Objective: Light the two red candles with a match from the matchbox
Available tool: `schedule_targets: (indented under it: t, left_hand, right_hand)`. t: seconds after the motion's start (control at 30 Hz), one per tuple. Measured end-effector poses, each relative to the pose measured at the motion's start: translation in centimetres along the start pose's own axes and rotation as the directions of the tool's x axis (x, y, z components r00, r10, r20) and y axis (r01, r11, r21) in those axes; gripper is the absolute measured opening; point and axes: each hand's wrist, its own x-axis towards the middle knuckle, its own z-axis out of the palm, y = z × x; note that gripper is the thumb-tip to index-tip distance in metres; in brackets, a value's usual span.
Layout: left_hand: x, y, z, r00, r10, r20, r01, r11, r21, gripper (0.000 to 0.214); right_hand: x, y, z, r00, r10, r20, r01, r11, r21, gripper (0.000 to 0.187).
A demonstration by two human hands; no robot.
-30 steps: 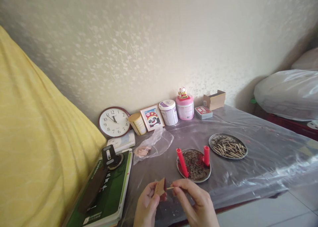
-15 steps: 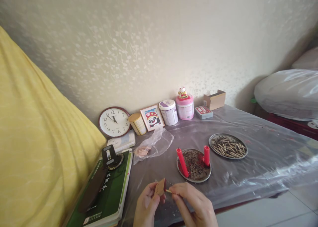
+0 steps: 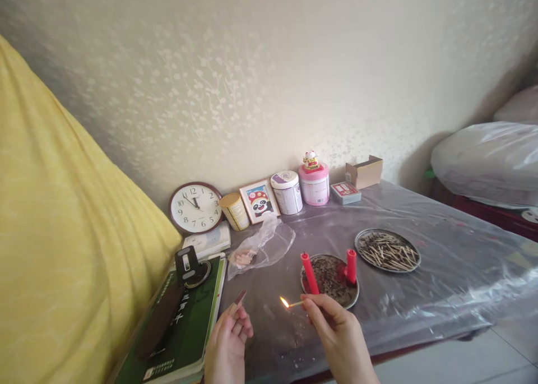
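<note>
Between the fingertips of my right hand (image 3: 334,328) is a burning match (image 3: 295,304), its flame pointing left. My left hand (image 3: 229,339) grips a small matchbox (image 3: 237,302), turned so that its dark striking side shows. Just beyond my right hand, a round metal tray (image 3: 330,286) bears two red candles. The left candle (image 3: 309,273) leans a little, its foot partly hidden behind the hand; the shorter right candle (image 3: 351,265) stands upright. No flame shows on either wick.
A second round tray (image 3: 356,239) holds many used matchsticks. A plastic bag (image 3: 269,244) lies left of the candles. Green books (image 3: 185,322) with a black stand (image 3: 187,263) lie at left. A clock (image 3: 195,207), framed picture (image 3: 259,200), tins and a cardboard box (image 3: 363,172) line the wall.
The match has caught fire and come away from the matchbox. My right hand has risen slightly towards the candles; my left hand has moved left and turned the box.
</note>
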Motion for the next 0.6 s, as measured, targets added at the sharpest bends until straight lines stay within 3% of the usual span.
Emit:
schedule_targets:
  t: [0.17,0.6]
  left_hand:
    - [-0.3,-0.3,0.4,0.999,-0.001,-0.032,0.001,1.000,-0.001,0.047]
    - [0.5,-0.8,-0.6,1.000,-0.011,0.028,0.010,1.000,0.021,0.044]
  right_hand:
    - [0.1,-0.3,-0.2,0.999,-0.041,0.005,0.041,0.999,-0.020,0.039]
    - [0.2,-0.3,-0.2,0.999,-0.049,0.020,0.049,0.999,-0.013,0.036]
